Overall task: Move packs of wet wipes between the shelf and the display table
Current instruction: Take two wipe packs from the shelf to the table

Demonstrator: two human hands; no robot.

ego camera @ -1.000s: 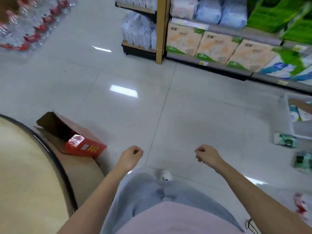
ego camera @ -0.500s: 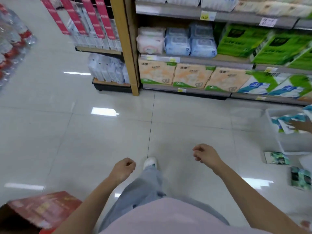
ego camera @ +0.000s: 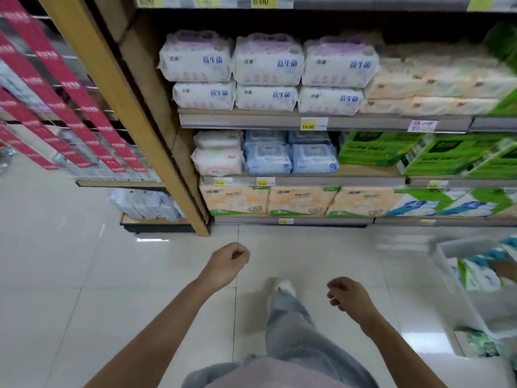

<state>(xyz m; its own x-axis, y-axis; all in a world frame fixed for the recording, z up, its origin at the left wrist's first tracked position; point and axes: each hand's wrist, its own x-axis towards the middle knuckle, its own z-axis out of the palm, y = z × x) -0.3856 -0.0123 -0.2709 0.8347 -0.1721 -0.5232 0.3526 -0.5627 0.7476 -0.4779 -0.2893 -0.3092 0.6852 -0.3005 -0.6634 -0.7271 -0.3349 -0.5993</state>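
Observation:
Blue packs of wet wipes (ego camera: pixel 291 159) sit on a low shelf (ego camera: pixel 302 180) straight ahead, with a pink-and-white pack (ego camera: pixel 218 161) to their left. White packs with blue print (ego camera: pixel 267 72) fill the shelf above in two layers. My left hand (ego camera: pixel 229 263) and my right hand (ego camera: pixel 348 296) hang over the floor tiles short of the shelf, fingers loosely curled, holding nothing. My leg and a white shoe (ego camera: pixel 284 285) show between them.
A wooden upright (ego camera: pixel 120 107) ends the shelf unit on the left, with red hanging strips (ego camera: pixel 56 88) beyond. At the right stands a white bin (ego camera: pixel 453 273) of packs with another person's hand (ego camera: pixel 503 268) in it, and green packs (ego camera: pixel 481 343) lie on the floor.
I have turned away from the round table and red box and walked toward the shelf, which now fills the view. Both hands stay curled and hold nothing.

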